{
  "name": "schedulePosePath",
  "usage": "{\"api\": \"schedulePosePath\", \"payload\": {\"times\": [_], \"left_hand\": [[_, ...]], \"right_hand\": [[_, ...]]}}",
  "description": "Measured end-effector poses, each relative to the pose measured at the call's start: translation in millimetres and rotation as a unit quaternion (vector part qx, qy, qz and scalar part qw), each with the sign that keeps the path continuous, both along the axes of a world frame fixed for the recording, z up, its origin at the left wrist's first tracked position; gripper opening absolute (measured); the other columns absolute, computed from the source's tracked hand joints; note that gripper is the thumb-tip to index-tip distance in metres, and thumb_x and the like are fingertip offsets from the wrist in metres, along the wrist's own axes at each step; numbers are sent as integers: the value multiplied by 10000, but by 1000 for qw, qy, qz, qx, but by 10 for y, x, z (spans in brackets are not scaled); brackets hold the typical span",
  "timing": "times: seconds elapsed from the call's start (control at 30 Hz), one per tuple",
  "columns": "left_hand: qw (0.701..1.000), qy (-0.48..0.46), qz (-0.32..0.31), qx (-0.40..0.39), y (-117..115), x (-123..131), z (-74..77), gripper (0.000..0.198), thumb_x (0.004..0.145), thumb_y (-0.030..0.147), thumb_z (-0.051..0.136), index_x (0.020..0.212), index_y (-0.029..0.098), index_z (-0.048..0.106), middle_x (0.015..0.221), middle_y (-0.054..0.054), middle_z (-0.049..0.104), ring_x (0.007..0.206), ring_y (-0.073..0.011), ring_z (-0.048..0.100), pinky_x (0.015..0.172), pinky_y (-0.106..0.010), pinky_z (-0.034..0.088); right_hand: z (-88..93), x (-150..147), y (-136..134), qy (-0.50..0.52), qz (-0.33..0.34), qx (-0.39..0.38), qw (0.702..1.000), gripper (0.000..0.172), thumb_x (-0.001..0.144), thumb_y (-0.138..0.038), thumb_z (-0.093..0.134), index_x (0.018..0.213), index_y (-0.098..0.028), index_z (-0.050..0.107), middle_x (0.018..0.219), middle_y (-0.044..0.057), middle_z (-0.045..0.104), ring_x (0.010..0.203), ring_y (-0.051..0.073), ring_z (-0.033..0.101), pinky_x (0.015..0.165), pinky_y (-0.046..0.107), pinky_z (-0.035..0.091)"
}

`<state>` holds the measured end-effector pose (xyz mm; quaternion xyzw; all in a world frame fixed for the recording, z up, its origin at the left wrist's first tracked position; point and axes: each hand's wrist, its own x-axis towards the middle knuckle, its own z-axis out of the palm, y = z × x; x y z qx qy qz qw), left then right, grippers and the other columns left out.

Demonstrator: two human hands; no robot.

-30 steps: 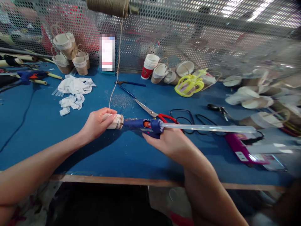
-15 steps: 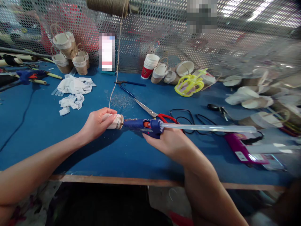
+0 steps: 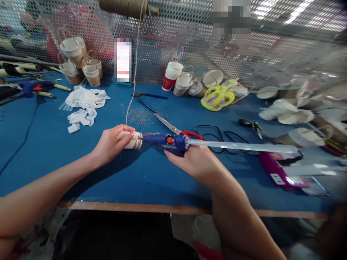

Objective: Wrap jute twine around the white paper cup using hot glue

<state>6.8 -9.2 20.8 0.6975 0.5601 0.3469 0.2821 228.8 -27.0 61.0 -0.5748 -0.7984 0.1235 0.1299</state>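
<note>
My left hand (image 3: 112, 142) is closed around a small paper cup (image 3: 132, 140) lying on its side, its bottom end partly wrapped in twine. A strand of twine (image 3: 133, 77) runs from the cup up to a spool (image 3: 123, 7) hanging at the top. My right hand (image 3: 193, 162) grips a blue hot glue gun (image 3: 165, 141) whose nozzle touches the cup's wrapped end. A long clear glue stick (image 3: 241, 146) juts out of the gun's back toward the right.
Red-handled scissors (image 3: 176, 130) lie just behind the gun on the blue table (image 3: 54, 151). Twine-wrapped cups (image 3: 78, 61) stand back left, white scraps (image 3: 84, 103) nearby, more cups (image 3: 195, 85) and a yellow plastic frame (image 3: 218, 97) at the back. A black cable (image 3: 217, 135) and pink box (image 3: 279, 171) lie right.
The glue gun and my right hand have shifted slightly up and left against the cup. My left hand holds the cup in the same spot.
</note>
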Motion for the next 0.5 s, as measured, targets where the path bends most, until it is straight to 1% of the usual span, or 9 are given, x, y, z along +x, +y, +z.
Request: {"api": "schedulePosePath", "payload": {"times": [0.17, 0.3, 0.43, 0.5], "left_hand": [[1000, 5, 8, -6, 0, 7, 8, 289, 794, 338, 481, 909, 128, 644, 866, -62, 704, 710, -162, 627, 624, -245, 464], [1000, 4, 2, 1, 3, 7, 6, 283, 795, 336, 491, 917, 132, 646, 876, -62, 705, 718, -160, 631, 632, -242, 469], [1000, 9, 1, 9, 2, 1, -4, 276, 801, 337, 487, 909, 139, 647, 878, -57, 706, 723, -160, 634, 637, -241, 474], [1000, 9, -1, 11, 0, 0, -12, 284, 805, 350, 487, 920, 146, 647, 875, -55, 707, 714, -161, 634, 620, -238, 473]], "right_hand": [[5, 10, -1, 22, 30, -6, 999, 116, 738, -275, 496, 715, -186, 568, 561, -13, 540, 488, 117, 456, 479, 237, 316], [35, -5, -6, 18, 11, 0, 1000, 129, 735, -281, 496, 735, -189, 587, 561, -3, 542, 486, 125, 453, 463, 241, 306], [10, 9, -4, 20, 19, -1, 1000, 138, 729, -299, 506, 651, -194, 551, 510, -23, 503, 452, 111, 432, 450, 234, 306], [-12, 19, 1, 32, 16, 12, 999, 140, 730, -299, 505, 645, -194, 541, 504, -30, 495, 447, 107, 443, 447, 228, 313]]}}
